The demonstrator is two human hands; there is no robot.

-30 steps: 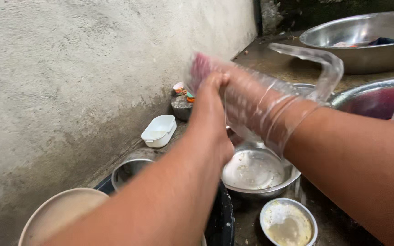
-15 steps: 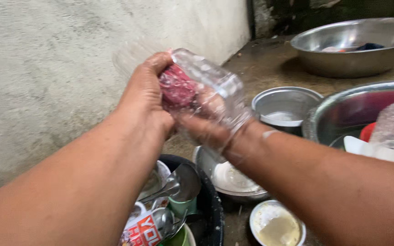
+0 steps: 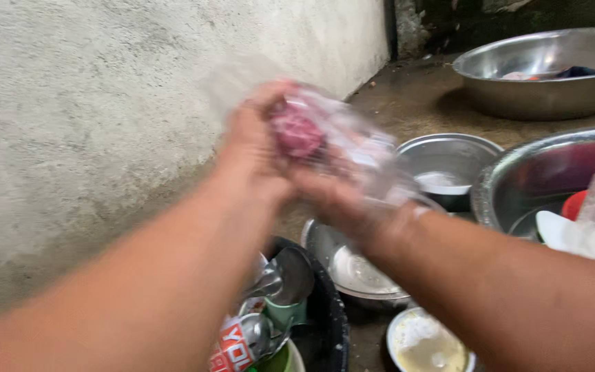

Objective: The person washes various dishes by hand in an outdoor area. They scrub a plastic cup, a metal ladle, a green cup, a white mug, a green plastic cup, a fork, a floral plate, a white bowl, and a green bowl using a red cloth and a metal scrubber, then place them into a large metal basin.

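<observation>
A reddish-pink lump [image 3: 297,134] wrapped in a clear plastic bag [image 3: 352,148] is held up before a rough grey wall [image 3: 70,103], the fingers of the left hand [image 3: 253,148] closed around it from the left and the right hand [image 3: 339,200] pressed against the bag from below. Beneath the arms, a wet counter [image 3: 408,96] is crowded with steel bowls: a small one [image 3: 449,162], a large basin [image 3: 552,72] at the back, another basin [image 3: 518,186] at right, cut off by the frame, and a shallow bowl [image 3: 356,269] partly hidden by the right forearm. A black tub [image 3: 328,317] of cups and ladles is seen at bottom. Both hands are blurred; how the right fingers lie cannot be made out.
</observation>
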